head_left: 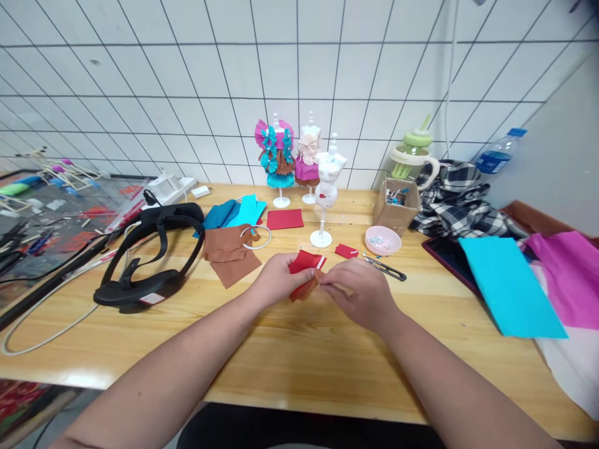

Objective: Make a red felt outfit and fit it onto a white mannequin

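Note:
My left hand [276, 279] grips a red fabric piece [302, 262] with a white strip along its right edge. A brown fabric piece [306, 288] lies against the red one under my thumb. At their right edge, my right hand [360, 292] has its fingers pinched together; a tiny pale bit shows at the fingertips, too small to name. Just beyond stands a bare white mini dress form [327, 181] with a red spot on its waist. A small folded red piece [346, 251] and black thread snips [386, 268] lie near my right hand.
Two dressed mini forms [279, 156] stand by the tiled wall. Brown pieces [229, 255], a white ring [257, 237] and a black headset [150, 255] lie left. Right are a pink bowl [384, 240], cardboard box [397, 206], green-lidded cup [414, 156] and turquoise sheet [512, 287].

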Tool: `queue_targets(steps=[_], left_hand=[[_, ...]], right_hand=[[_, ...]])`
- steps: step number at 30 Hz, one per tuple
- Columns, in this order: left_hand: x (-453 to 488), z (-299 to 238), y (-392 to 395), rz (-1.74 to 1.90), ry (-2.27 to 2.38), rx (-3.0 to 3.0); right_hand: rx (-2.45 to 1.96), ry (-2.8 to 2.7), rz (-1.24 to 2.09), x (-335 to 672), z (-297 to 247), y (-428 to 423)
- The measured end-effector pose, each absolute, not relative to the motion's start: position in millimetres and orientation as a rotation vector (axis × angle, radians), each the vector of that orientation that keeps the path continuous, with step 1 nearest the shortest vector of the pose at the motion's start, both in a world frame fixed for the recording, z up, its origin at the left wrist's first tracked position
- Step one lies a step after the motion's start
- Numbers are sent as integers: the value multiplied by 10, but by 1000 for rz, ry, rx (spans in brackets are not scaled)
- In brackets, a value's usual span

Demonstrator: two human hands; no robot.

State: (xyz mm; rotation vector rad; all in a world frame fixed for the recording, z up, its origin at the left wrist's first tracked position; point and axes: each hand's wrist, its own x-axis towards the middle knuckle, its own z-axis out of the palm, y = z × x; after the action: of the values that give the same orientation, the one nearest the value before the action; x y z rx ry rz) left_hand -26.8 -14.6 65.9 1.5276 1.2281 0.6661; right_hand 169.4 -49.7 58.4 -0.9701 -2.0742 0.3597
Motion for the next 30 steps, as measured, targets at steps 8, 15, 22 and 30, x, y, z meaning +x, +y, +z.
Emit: queue_targets(steps=[8,15,22,30], left_hand=[[-223,729,-211,720,1151,1508],[-201,737,-242,724,1160,1520],[-211,731,-228,709,1186,1582],[-194,731,-261,755,1171,1625]], right_hand=[[-1089,-1793,393,1692,618,-525],[-1016,-1977,216,1676,586,-493],[-1122,-1924,246,1642,554,-503],[-1110,-1919,146,1647,551,-498]])
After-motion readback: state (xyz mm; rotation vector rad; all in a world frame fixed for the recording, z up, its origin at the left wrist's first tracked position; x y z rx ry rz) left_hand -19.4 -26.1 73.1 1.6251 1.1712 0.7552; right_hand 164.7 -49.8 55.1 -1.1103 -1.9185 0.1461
